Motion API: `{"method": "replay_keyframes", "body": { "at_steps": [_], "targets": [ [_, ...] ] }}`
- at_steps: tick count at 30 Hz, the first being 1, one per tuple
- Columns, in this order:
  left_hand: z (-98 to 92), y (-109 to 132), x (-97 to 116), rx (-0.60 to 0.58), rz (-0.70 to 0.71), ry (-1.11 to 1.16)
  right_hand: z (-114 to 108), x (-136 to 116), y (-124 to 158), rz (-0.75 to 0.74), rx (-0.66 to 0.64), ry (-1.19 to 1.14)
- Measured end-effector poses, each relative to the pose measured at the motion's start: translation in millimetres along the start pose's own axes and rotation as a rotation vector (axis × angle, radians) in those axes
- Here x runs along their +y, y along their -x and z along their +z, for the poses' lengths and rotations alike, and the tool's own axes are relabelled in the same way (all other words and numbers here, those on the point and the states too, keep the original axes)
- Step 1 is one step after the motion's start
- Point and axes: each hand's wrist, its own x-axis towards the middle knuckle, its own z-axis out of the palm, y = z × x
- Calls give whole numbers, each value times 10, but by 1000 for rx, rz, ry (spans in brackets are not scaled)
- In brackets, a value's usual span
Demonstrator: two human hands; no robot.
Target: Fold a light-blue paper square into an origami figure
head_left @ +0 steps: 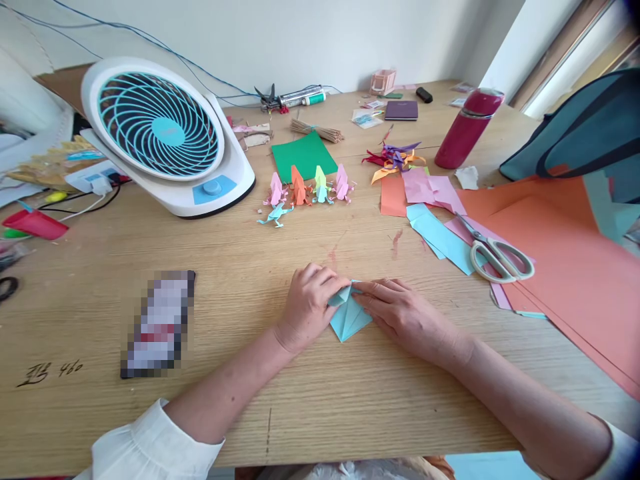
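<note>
Folded paper: light-blue origami piece (349,315) lies flat on the wooden table (240,267), near the front edge, directly between both hands; kite-shaped, point toward the person. Flat on the wood so creases can be pressed against a hard surface.
Left hand: left hand (309,303) rests knuckles-up on the piece's left flank, fingers curled and pinching the upper left flap; wrist low, forearm angled in from lower left.
Right hand: right hand (400,312) lies palm-down on the right flank, fingers extended and pressing on the paper near its top edge, not closed around it; forearm comes in from lower right.
Finished figures: a row of small paper frogs (307,187) stands well beyond the hands, in front of the green sheet (303,155); likely kept clear of the working spot.
Supplies: scissors (495,253) lie on blue and pink offcuts right of the hands, beside large orange sheets (560,253), within the right hand's reach.
Other: desk fan (160,130) at far left; red bottle (467,128) at far right; phone (159,323) lying left of the hands.
</note>
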Motion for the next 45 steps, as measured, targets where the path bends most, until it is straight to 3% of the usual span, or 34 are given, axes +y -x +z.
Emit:
{"method": "replay_keyframes", "body": {
  "at_steps": [10, 19, 26, 45],
  "targets": [
    [-5, 18, 23, -11, 184, -69, -40, 1, -11, -10, -26, 11],
    [-110, 87, -103, -64, 419, -202, -39, 138, 21, -69, 4, 73],
    [-162, 79, -216, -120, 573, -140, -51, 193, 21, -114, 4, 71],
    [-215, 36, -272, -263, 596, 19, -97, 226, 12, -140, -55, 55]
  ]
}}
